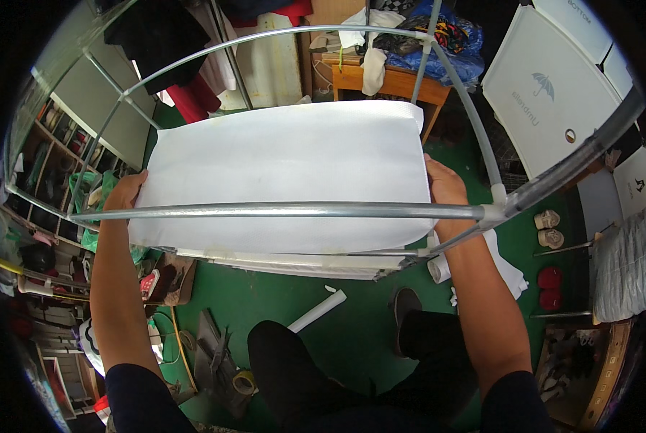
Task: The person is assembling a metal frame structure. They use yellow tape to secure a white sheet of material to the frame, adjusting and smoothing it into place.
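Observation:
A wide white sheet (pixel 287 159) with rounded corners is spread across a frame of grey metal tubes (pixel 279 210) joined by pale connectors. My left hand (pixel 126 191) grips the sheet's left edge, its fingers mostly hidden at the edge. On the opposite side, my right hand (pixel 445 182) is closed on the right edge, with its fingertips out of sight. Both forearms reach beneath the front tube. The sheet's front part shows below that tube, and another white layer (pixel 294 263) lies under it near a lower bar.
Thick tubes (pixel 500 173) arch at the right. On the green floor lie a white roll (pixel 321 310), a tape roll (pixel 244 382) and grey strips. Crowded shelves (pixel 48 155) stand at the left, large white boxes (pixel 547 90) at the right, and a wooden table (pixel 391 81) behind.

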A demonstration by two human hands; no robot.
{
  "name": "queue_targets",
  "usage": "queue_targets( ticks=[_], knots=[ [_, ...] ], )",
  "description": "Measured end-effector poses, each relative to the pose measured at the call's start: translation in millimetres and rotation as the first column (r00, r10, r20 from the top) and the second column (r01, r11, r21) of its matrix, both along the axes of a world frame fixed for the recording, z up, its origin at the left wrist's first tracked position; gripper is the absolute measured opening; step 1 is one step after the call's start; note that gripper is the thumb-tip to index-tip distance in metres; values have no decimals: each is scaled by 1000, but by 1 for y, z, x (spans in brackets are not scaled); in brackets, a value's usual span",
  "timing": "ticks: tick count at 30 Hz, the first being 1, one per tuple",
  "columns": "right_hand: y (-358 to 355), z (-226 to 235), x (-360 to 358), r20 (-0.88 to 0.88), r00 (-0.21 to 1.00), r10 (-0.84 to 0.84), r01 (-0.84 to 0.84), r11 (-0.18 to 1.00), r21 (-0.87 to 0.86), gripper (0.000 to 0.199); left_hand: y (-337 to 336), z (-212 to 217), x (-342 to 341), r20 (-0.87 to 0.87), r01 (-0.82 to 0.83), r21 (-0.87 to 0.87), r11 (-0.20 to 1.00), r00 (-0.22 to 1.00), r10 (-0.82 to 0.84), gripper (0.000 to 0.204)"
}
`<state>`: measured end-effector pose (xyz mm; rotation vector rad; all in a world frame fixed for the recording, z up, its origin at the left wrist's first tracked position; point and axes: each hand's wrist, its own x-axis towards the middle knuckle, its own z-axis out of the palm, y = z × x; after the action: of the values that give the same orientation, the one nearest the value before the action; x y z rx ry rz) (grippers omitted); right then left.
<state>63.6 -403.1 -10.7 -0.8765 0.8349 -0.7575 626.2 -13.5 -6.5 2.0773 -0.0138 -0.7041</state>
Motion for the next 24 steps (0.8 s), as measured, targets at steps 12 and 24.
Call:
queue_targets(
  ticks=[12,24],
  knots=[
    [-10,1,-9,108,980,166,-184,965,185,35,1,-4,1,73,75,-24,997,995,-73,44],
    [-39,-24,-37,151,985,80,-92,993,72,19,17,-2,15,70,174,-42,984,983,-171,51]
  ],
)
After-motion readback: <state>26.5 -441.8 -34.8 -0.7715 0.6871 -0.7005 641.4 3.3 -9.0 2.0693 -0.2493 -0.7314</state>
